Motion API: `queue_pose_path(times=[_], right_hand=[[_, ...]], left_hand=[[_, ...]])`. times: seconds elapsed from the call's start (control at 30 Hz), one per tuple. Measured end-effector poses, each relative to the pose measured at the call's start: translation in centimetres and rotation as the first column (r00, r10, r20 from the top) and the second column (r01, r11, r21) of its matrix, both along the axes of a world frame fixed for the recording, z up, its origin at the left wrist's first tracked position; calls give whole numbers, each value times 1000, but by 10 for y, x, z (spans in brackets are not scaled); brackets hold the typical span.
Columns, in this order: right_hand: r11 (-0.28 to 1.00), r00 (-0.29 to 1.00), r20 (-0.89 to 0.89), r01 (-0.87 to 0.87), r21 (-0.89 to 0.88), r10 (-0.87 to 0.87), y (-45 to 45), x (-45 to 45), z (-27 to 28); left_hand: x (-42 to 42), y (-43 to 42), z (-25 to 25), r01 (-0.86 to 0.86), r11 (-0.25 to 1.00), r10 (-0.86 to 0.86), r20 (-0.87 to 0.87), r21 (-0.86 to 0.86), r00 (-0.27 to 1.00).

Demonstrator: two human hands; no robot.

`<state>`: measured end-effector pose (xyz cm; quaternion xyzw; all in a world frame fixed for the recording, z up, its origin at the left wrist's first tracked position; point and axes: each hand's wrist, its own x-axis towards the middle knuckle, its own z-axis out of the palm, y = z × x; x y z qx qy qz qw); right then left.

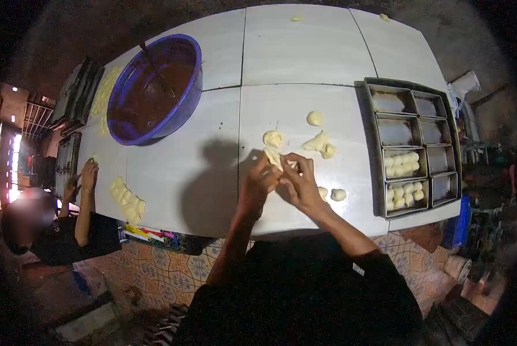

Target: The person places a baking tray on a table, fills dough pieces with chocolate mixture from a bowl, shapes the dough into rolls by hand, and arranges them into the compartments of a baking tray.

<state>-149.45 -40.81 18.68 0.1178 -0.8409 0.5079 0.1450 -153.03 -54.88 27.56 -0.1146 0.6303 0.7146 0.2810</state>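
Note:
Over the white table, my left hand [258, 183] and my right hand [302, 184] come together on a piece of pale dough [273, 157]. The fingers of both hands are closed on it, and part of the dough is hidden beneath them. Just beyond my fingertips sits a flattened round of dough [273, 138]. To its right lie a dough ball [314, 118] and an irregular, stretched dough piece [321, 143]. Small dough balls [338, 195] rest right of my right wrist.
A metal tray with compartments [390, 102] stands at the right; two compartments hold dough pieces. At the left is a purple basin [196, 81] of brown filling with a utensil handle sticking out. A co-worker's hands [88, 174] are at the left edge, near a row of dough [127, 200].

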Motion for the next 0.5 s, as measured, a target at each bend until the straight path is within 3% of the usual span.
queue_pose_path(times=[0.07,0.1,0.13,0.23,0.27,0.3,0.37,0.4,0.5], right_hand=[[993,984,-157,-66,103,81,13,4,5],[998,985,-162,-68,-20,64,17,6,9],[989,991,-125,-59,-134,42,21,6,14],[929,995,94,65,-365,-33,25,16,21],[928,999,43,17,-372,-1,27,18,23],[927,999,-10,-32,-373,31,29,21,28],[935,996,55,-52,-351,76,25,37,38],[938,991,90,-60,-341,96,25,45,39],[987,998,13,-61,-147,63,37,55,21]], left_hand=[[16,-5,-43,63,997,-73,-290,-45,954],[24,-6,-58,90,993,-114,-427,-75,897],[36,5,-46,1,1000,-14,-435,-28,900],[46,14,-31,44,999,-47,-278,-16,959],[44,11,-49,64,986,-119,-389,-151,913],[49,9,-62,58,991,-98,-375,-117,922],[58,15,-52,37,998,-51,-334,-48,941],[64,20,-52,-41,999,42,-233,10,971],[75,22,-79,-99,962,132,-119,253,984]])
